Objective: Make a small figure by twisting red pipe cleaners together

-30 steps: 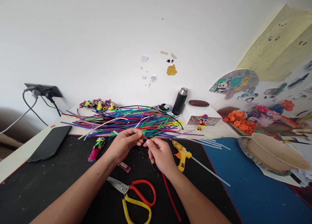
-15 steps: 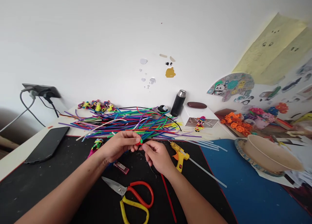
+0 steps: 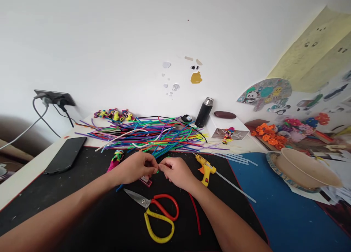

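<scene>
My left hand [image 3: 136,167] and my right hand [image 3: 177,172] meet over the black mat [image 3: 68,193], fingertips pinched together on a small green and red pipe cleaner piece [image 3: 157,170]. A blue strand pokes out under my left wrist. Right below lie the scissors [image 3: 156,211] with red and yellow handles, blades pointing left. A red pipe cleaner [image 3: 195,211] runs along my right forearm. The yellow glue gun [image 3: 206,168] rests just right of my right hand. Behind my hands spreads a heap of coloured pipe cleaners [image 3: 153,135].
A black phone [image 3: 65,154] lies at the left, a wrapped pink figure [image 3: 115,160] near it. A black flask [image 3: 204,112], white box [image 3: 227,126], orange flowers [image 3: 270,135] and a bowl on a plate [image 3: 304,168] stand at the right. Small figures [image 3: 115,115] sit by the wall.
Both hands have dropped lower and nearer to the mat, closing together. The red piece that showed between them is now mostly hidden in the fingertips. The camera view shifted slightly.
</scene>
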`<state>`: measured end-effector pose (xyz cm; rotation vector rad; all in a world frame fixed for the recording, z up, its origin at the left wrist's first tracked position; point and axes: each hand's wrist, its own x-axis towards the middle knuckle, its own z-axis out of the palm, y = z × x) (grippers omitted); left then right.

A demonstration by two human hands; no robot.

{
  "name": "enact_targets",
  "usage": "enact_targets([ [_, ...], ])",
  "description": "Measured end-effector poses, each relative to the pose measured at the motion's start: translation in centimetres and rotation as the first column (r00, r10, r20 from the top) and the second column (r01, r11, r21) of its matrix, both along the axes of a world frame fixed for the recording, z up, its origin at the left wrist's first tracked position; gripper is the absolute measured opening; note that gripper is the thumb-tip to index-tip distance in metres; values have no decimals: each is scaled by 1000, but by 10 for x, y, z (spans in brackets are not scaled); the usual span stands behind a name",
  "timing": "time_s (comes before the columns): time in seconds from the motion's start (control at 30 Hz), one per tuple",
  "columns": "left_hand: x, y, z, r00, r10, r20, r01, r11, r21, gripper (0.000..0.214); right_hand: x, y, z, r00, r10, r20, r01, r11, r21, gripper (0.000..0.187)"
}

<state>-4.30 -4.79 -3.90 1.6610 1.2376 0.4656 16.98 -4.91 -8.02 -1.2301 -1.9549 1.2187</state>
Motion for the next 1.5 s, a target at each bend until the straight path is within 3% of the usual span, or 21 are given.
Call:
enact_targets([
  [0.1, -1, 0, -6, 999, 33, -10, -33, 998, 58, 15, -1, 0, 9, 998, 2, 58, -5, 998, 60, 27],
  [0.37, 3, 3, -15, 994, 101, 48, -103, 994, 35, 22, -4, -5, 36, 972, 20, 236, -70, 977, 202, 29],
  [0.63, 4, 12, -27, 916, 247, 316, -237, 969, -70, 23, -12, -13, 46, 960, 14, 281, -99, 951, 292, 30],
  [0.83, 5, 8, -20, 781, 347, 519, -263, 937, -229, 26, -15, -17, 35, 978, 15, 208, -55, 981, 189, 31],
  [1.07, 6, 3, -17, 679, 407, 611, -196, 903, -383, 29, -14, -20, 19, 994, 33, 100, -34, 999, 6, 28],
  [1.27, -1, -3, -9, 752, 306, 583, -68, 917, -393, 32, -5, -16, 10, 998, 56, -13, -57, 990, -130, 29],
  [1.5, -8, -10, 2, 939, 37, 341, 67, 955, -289, 32, 0, -16, 22, 982, 121, 148, -107, 989, -100, 28],
])
